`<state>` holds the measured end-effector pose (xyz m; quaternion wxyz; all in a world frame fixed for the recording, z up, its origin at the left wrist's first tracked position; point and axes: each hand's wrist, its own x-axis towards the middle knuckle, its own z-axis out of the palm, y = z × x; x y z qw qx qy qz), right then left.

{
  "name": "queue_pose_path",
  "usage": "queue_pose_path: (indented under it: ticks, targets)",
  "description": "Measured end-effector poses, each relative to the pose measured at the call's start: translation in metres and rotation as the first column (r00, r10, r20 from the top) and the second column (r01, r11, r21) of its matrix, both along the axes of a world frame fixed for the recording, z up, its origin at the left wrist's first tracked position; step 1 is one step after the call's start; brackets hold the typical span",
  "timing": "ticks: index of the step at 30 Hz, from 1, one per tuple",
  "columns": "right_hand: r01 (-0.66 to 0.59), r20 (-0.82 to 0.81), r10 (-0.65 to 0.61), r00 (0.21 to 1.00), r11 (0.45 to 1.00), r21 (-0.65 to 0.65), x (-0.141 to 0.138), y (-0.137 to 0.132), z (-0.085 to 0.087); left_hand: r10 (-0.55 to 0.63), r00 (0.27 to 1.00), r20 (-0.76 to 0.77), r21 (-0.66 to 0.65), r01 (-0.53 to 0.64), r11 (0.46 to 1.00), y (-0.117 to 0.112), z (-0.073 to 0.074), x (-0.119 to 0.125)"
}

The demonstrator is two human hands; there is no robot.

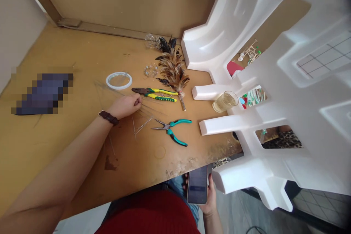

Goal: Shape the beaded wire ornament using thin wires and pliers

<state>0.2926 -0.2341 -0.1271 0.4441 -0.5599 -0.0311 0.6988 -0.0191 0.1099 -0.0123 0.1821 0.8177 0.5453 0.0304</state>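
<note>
My left hand [125, 105] reaches across the wooden table [68, 135] with its fingers pinched shut on thin metal wires [142, 123] that fan out over the tabletop. Yellow-handled pliers [156, 93] lie just beyond the fingertips. Teal-handled needle-nose pliers [171, 129] lie to the right of the wires. My right hand [210, 199] is below the table edge, holding a phone [197, 184] with a dark screen over my lap.
A white tape ring [119, 80], a bunch of brown feathers [172, 69] and a small bead ring [151, 70] lie further back. A glass of pale liquid [225, 101] stands by a large white foam moulding [274, 80] filling the right side. Cardboard walls the back.
</note>
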Motion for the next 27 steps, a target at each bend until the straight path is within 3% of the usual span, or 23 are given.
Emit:
queue_pose_path:
  ticks: [7, 13, 19, 27]
  targets:
    - [0.045, -0.143, -0.031, 0.989, 0.995, 0.094, -0.004, 0.009, 0.008, 0.0, 0.997, 0.078, 0.042, -0.004, 0.999, -0.001, -0.003, -0.002]
    - [0.083, -0.097, -0.074, 0.993, 0.991, 0.1, 0.017, 0.002, -0.001, 0.008, 0.992, 0.129, 0.022, -0.011, 1.0, 0.0, -0.004, -0.002]
    - [0.156, -0.007, -0.156, 0.988, 0.981, 0.112, 0.028, -0.002, -0.007, -0.004, 0.999, 0.052, 0.006, 0.004, 1.0, -0.001, 0.001, 0.001]
    - [0.161, 0.036, -0.164, 0.986, 0.983, 0.087, 0.03, -0.006, -0.013, 0.002, 1.0, -0.022, -0.015, -0.002, 1.0, 0.0, 0.002, 0.001]
